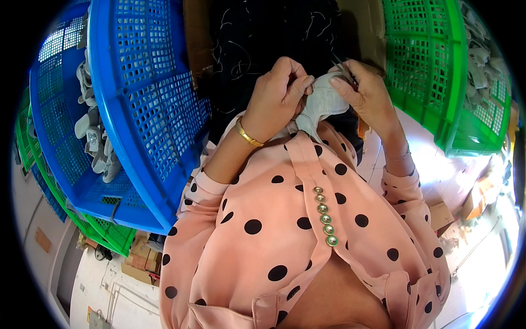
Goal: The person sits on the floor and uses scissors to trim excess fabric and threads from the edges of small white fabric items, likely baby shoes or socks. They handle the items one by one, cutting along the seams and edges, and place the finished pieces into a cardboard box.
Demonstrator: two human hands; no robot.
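A pale grey-white fabric piece [324, 101], which looks like a shoe upper, is between my hands in front of my chest. My left hand [276, 98] is closed in a pinch, thumb against fingers, at the piece's left edge; its lower fingers are partly hidden. At the opposite edge, my right hand [370, 93] is closed around a small pair of thread snips [350, 74], mostly covered by the fingers, with a thin point sticking out past them. The right thumb presses on the fabric.
Dark cloth [263, 38] strewn with loose thread ends lies beyond my hands. On my left stands a blue plastic crate [145, 88], with grey-white shoe pieces [96, 137] in another part beside it. A green crate [422, 66] on my right holds more pieces [479, 68].
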